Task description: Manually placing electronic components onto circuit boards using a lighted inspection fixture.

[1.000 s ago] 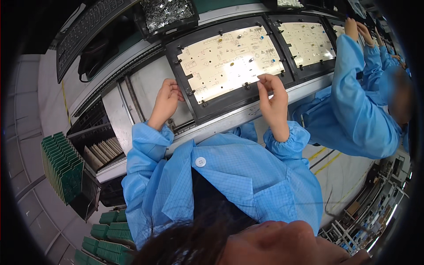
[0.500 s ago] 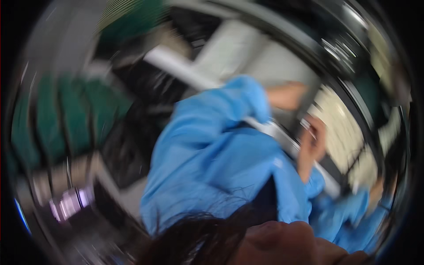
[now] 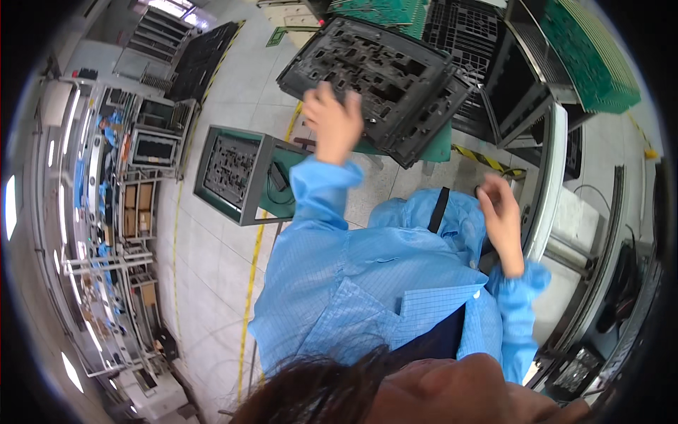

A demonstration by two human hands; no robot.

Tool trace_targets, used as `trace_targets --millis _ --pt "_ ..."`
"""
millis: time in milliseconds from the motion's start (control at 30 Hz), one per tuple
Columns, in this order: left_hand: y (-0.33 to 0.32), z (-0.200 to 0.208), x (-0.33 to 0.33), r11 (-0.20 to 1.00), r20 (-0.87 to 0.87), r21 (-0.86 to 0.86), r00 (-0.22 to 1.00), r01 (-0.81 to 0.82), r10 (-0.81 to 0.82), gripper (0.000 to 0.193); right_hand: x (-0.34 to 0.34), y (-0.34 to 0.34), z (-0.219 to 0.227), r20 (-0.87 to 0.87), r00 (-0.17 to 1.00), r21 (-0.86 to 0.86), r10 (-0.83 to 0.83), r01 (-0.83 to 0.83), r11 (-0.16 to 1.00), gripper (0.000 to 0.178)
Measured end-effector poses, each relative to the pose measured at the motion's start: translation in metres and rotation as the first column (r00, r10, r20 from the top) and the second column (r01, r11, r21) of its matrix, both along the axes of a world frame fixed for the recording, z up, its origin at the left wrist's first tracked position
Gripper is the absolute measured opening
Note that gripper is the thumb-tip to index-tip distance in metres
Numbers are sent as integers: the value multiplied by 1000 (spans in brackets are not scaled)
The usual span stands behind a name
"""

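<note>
My left hand (image 3: 332,121) is open, its fingers spread at the near edge of a stack of black plates with cut-outs (image 3: 367,67). Whether the fingertips touch the top plate, I cannot tell. Lower and to the right, my right hand (image 3: 502,218) hangs beside the pale rail of a machine (image 3: 549,184). Its fingers are loosely bent and apart, and nothing shows in them. Blue sleeves cover both forearms. Beneath the stack, part of a green surface (image 3: 436,145) shows.
Left of my left arm stands a grey open-sided box (image 3: 263,152) with another cut-out plate (image 3: 229,169) inside. Green circuit boards (image 3: 590,53) stand in a row at the upper right, near black racks (image 3: 519,99). Yellow tape (image 3: 256,275) marks the tiled floor; shelving (image 3: 138,205) lines the far left.
The view has swung from the machine on the right to the plate stack. My left hand now reaches forward to the stack; my right hand remains near the machine's rail. The earlier frame is blurred.
</note>
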State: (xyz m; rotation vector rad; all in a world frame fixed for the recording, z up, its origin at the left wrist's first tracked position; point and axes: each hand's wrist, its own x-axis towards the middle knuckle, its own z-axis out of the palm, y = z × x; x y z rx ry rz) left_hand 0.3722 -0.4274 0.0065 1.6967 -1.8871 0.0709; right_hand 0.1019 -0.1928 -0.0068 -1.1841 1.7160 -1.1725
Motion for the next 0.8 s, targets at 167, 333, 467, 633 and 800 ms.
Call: trace_targets --millis 167,333,467,633,800 --pt "-169 -29 132 951 7 191 969 -244 247 61 53 -154 -24 225 972 -17 69 -66 998 51" --pt "-222 -23 158 903 45 385 981 -190 187 66 86 -209 -51 -95 994 -157 -48 33 987 52" --pt "-244 -27 203 883 299 423 951 -203 75 64 102 -209 -44 -197 938 -212 -285 243 947 53" --pt "-211 13 206 855 187 493 979 -160 75 73 64 -188 -23 373 887 28 -271 281 959 54" --pt "-94 96 81 766 -124 625 988 148 -89 74 27 -50 63 747 580 -12 -325 501 865 54"
